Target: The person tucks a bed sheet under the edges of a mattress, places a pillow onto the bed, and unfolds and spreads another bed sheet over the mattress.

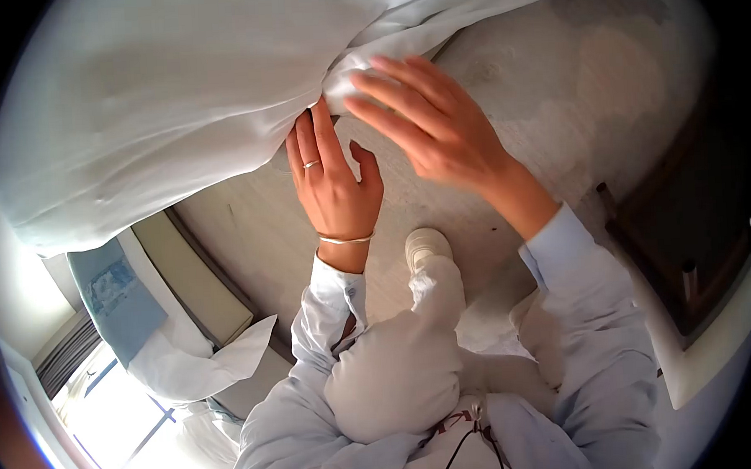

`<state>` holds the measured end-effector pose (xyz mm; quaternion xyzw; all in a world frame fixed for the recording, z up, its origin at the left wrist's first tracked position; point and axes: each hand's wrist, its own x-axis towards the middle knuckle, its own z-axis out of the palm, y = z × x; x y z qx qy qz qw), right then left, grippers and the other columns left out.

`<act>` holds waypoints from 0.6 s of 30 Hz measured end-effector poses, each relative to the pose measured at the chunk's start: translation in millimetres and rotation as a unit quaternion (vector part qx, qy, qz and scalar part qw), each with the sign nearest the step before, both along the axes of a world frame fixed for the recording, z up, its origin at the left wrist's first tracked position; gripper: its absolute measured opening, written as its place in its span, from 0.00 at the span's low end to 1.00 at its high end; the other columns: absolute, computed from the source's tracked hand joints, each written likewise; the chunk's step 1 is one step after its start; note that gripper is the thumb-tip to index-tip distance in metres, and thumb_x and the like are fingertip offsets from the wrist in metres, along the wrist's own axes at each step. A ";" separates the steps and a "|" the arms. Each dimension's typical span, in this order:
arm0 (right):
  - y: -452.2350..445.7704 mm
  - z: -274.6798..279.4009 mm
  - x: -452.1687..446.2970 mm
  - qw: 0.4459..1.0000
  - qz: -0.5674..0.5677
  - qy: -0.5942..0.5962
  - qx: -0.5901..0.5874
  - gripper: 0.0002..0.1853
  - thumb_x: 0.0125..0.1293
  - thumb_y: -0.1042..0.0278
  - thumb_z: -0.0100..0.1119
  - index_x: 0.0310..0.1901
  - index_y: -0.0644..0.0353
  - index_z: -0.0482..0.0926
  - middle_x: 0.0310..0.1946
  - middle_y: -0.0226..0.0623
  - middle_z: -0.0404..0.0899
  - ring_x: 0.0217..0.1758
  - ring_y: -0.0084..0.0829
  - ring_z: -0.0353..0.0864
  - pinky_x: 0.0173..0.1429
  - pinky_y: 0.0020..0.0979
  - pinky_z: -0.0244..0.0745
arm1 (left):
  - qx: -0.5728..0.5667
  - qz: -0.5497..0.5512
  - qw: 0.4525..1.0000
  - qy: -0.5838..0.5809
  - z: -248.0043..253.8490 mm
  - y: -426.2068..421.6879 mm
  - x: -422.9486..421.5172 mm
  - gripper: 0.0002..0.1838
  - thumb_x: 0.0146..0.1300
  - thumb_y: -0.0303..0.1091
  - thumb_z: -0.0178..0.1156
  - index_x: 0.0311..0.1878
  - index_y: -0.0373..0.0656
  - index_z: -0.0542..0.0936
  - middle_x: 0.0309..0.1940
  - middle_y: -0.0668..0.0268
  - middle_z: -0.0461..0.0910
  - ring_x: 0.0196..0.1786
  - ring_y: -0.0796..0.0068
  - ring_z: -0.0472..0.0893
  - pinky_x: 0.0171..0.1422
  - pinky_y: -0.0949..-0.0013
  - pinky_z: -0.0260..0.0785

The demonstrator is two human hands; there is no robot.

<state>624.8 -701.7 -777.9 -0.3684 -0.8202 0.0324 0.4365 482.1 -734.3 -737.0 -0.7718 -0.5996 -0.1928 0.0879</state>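
Observation:
A large white cloth (160, 93) hangs across the upper left, gathered into folds near the top middle. My left hand (333, 173), with a ring and a thin bracelet, reaches up to the cloth's lower edge. Its fingertips touch or go just under the edge, and its thumb stands apart. To the right, my right hand (438, 123) is held near the folded part of the cloth, slightly blurred, with its fingers spread and nothing visible in it. Whether its fingertips touch the cloth is unclear.
The grey floor (249, 211) lies below. At the left are a bed-like base (185, 276), a blue cloth (114, 288) and a bright window (141, 437). Dark furniture with short legs (680, 305) stands at the right. My shoe (427, 244) shows below my hands.

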 end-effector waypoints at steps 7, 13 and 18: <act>-23.1 8.2 -25.9 0.991 -0.060 -0.068 -0.097 0.21 0.57 0.69 0.51 0.54 0.56 0.73 0.61 0.28 0.65 0.66 0.29 0.60 0.71 0.37 0.47 | 0.009 -0.051 0.999 -0.002 -7.8 -2.4 -0.8 0.28 0.51 0.23 0.54 0.59 0.32 0.65 0.57 0.52 0.67 0.60 0.53 0.68 0.63 0.56 0.60; 7.8 20.2 -43.3 0.979 -0.166 -0.092 -0.071 0.19 0.58 0.62 0.52 0.51 0.55 0.75 0.55 0.27 0.69 0.63 0.26 0.62 0.69 0.34 0.51 | 0.081 -0.012 0.992 0.091 -14.1 25.5 5.6 0.27 0.56 0.31 0.55 0.58 0.28 0.65 0.56 0.50 0.68 0.54 0.53 0.72 0.57 0.57 0.68; 60.1 16.0 -22.0 1.000 -0.022 -0.022 0.006 0.14 0.56 0.64 0.51 0.42 0.60 0.77 0.45 0.30 0.76 0.57 0.30 0.67 0.66 0.32 0.56 | 0.176 0.050 0.977 0.107 -32.5 45.8 30.1 0.27 0.57 0.34 0.53 0.57 0.27 0.64 0.48 0.42 0.70 0.50 0.48 0.73 0.58 0.55 0.64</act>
